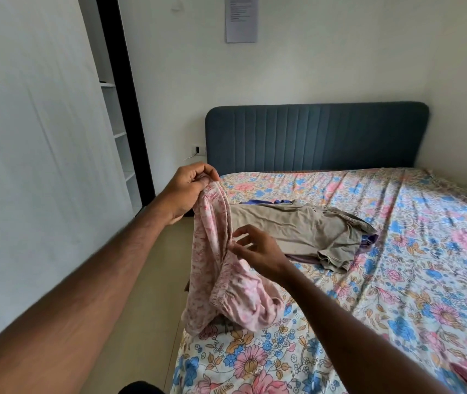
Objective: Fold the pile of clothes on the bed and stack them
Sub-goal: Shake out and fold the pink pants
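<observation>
Near the bed's [397,280] left edge, our left hand [186,191] pinches the pink floral garment [226,282] up by one end, its lower half bunched on the sheet. Our right hand [257,248], fingers spread and holding nothing, reaches for its edge. We judge we're straightening it; next comes gripping that edge. Beyond lies a khaki garment [297,226].

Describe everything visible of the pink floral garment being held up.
The pink floral garment is soft, thin-looking cloth, pale pink with a small darker pink print and gathered, elastic-looking edges. It hangs crumpled and unfolded from the left hand, whose grip bunches its top edge above the bed's near left corner. Its lower part slumps on the floral bedsheet. The right hand touches its side with spread fingers; whether it pinches the cloth is unclear.
</observation>
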### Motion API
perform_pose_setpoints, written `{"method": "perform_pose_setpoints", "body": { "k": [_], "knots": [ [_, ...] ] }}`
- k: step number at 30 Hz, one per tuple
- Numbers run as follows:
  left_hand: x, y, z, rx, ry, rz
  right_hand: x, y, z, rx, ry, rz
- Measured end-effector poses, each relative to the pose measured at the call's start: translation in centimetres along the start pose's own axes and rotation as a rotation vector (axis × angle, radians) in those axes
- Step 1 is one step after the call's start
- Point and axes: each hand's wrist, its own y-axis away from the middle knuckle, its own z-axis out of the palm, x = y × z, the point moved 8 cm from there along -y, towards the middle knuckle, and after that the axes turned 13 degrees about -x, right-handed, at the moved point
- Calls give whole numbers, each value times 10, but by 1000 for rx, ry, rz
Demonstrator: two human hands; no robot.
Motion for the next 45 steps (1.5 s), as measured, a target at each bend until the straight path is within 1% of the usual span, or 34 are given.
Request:
{"method": "perform_pose_setpoints", "body": {
  "k": [2, 4, 7, 8, 9, 11, 12, 13, 15, 16, 18, 21, 23, 26, 29, 32, 33, 35, 36, 37, 40, 41, 43, 45],
  "knots": [
    [2, 2, 1, -17, -13, 7, -4, 1, 9, 16, -43, -24],
    [4, 4, 1, -36, -81, 13, -8, -1, 14, 24, -29, -43],
    [3, 10, -12, -75, -277, 28, 5, -2, 9, 6, -151, 28],
    [0, 14, -18, -91, -341, 22, 7, -1, 3, 27, -184, 28],
    [-4, 18, -22, -106, -395, 15, 7, -1, -5, 63, -166, 14],
    [-9, 26, -24, -150, -508, 22, 4, -3, -19, 147, -45, 19],
    [-11, 30, -21, -189, -570, 34, -1, -5, -23, 159, 13, 47],
    [-15, 33, -17, -240, -626, 43, -7, -7, -23, 124, 41, 45],
    [-22, 40, -16, -313, -715, 35, -27, -11, -22, 0, 120, -49],
    [-26, 43, -20, -320, -744, 23, -35, -11, -23, -68, 190, -76],
    [-27, 45, -27, -304, -800, 29, -37, -12, -28, -165, 370, -27],
    [-15, 44, -26, -260, -858, 123, -32, -16, -39, -208, 747, 23],
    [-10, 41, -24, -262, -883, 152, -22, -18, -52, -156, 898, 64],
    [-11, 38, -37, -223, -941, 128, -19, -12, -89, -46, 973, 168],
    [-15, 39, -59, -113, -966, 63, -33, -4, -131, 96, 940, 267],
    [-23, 37, -61, -76, -976, -34, -67, -2, -147, 235, 873, 225],
    [-27, 34, -61, -65, -973, -78, -77, 0, -150, 275, 809, 214],
    [-34, 33, -62, -38, -968, -156, -90, 3, -158, 337, 602, 217],
    [-37, 32, -62, -31, -961, -191, -93, 6, -162, 355, 510, 235],
    [-39, 32, -61, -47, -959, -216, -96, 6, -165, 355, 497, 245],
    [-46, 28, -51, -192, -1037, -262, -110, 6, -169, 341, 698, 255],
    [-46, 27, -49, -213, -1053, -261, -111, 6, -172, 350, 746, 271],
    [-44, 24, -50, -175, -1025, -246, -109, 9, -181, 385, 825, 323],
    [-37, 27, -58, -25, -931, -303, -101, 10, -180, 309, 861, 376]
  ]
}}
